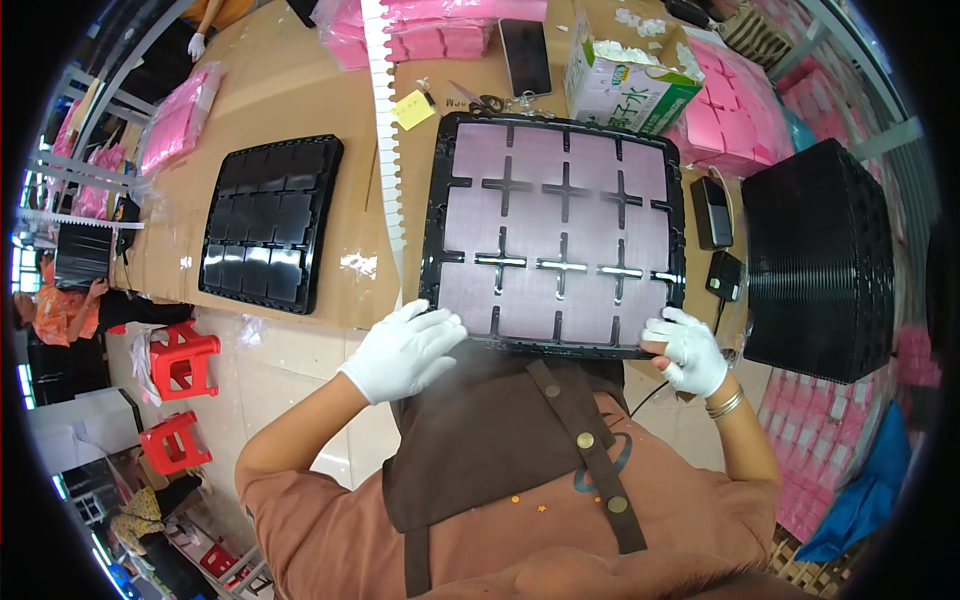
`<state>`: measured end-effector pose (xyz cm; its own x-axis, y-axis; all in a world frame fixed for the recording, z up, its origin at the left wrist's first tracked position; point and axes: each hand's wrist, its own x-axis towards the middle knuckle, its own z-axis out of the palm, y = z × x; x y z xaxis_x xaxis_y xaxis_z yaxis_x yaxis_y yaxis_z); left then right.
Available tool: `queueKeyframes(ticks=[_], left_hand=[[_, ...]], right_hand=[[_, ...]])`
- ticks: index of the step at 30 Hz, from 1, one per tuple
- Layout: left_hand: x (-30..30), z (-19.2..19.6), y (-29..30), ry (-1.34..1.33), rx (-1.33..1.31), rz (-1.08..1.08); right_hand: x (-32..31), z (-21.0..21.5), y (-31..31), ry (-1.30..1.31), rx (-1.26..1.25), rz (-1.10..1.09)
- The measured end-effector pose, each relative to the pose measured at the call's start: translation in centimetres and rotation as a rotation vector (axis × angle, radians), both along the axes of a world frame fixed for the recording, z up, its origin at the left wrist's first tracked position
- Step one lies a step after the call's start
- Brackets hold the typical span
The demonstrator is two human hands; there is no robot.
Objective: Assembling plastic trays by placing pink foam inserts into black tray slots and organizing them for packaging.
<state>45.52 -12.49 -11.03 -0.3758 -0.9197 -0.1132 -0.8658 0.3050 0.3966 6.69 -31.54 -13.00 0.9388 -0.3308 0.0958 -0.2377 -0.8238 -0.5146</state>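
A black plastic tray (pixel 433 225) lies in front of me, its compartments showing flat pale-lilac surfaces (pixel 530 222) between black cross-shaped dividers. At the tray's near left corner, my left hand (pixel 405 352) in a white glove lies with its fingers stretched along the edge. My right hand (pixel 692 355), also gloved but with a bare fingertip showing, has its fingers curled around the near right corner. A second black tray (pixel 270 225) with glossy dark compartments rests on the table to the left.
Stacked black trays (pixel 820 260) stand at the right. Behind are an open carton (pixel 630 85) with white scraps, a phone (pixel 525 58), scissors (pixel 487 103), yellow notes (pixel 413 110) and pink packs (pixel 735 110). A white toothed strip (pixel 385 130) crosses the cardboard-covered table (pixel 360 250).
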Motion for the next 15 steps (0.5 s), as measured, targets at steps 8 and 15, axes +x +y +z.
queueKeyframes(ticks=[8,15], left_hand=[[-1.1,-2.4,-1.7,0.168,0.0,0.912],[-0.8,-6.3,-1.9,0.362,-0.175,1.002]], right_hand=[[2.3,-2.5,0.5,0.077,0.022,-0.891],[-0.2,-10.1,1.3,-0.096,-0.129,-0.973]])
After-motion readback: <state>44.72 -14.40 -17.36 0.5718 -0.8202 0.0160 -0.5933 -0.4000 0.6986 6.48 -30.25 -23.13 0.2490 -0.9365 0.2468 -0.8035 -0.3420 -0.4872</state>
